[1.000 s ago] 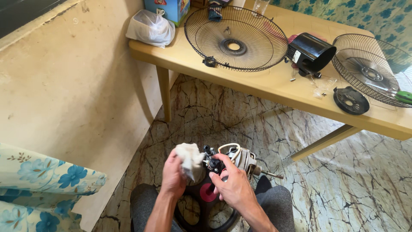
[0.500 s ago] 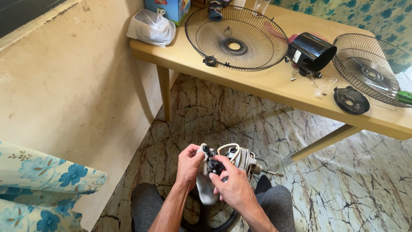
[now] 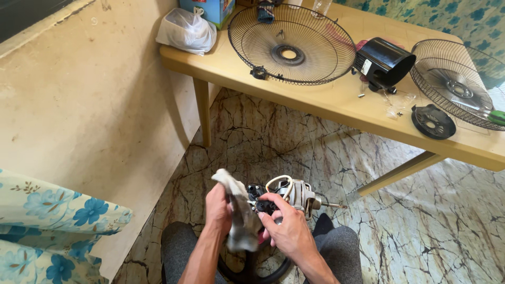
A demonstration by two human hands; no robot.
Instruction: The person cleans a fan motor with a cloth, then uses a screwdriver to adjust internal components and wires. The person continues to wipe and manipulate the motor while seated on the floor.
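Note:
My left hand (image 3: 218,205) grips a dirty grey rag (image 3: 240,213) and presses it against the back of a fan motor (image 3: 294,192). My right hand (image 3: 281,229) holds the motor's black rear part, fingers curled around it. The motor is bare metal with white wires looped over it, and its thin shaft (image 3: 332,205) points right. Both hands are above my lap, between my knees. Below them a black round fan base (image 3: 252,268) is partly hidden.
A yellow wooden table (image 3: 326,102) stands ahead with two wire fan guards (image 3: 292,44) (image 3: 455,84), a black motor cover (image 3: 386,60), a black round cap (image 3: 432,122), small screws and a white plastic bag (image 3: 187,31). A flowered cushion (image 3: 47,226) lies at left.
My left hand has shifted the rag over the motor's back, from bunched at left, to tucked behind the hand, to hanging between both hands. The right hand stays on the motor.

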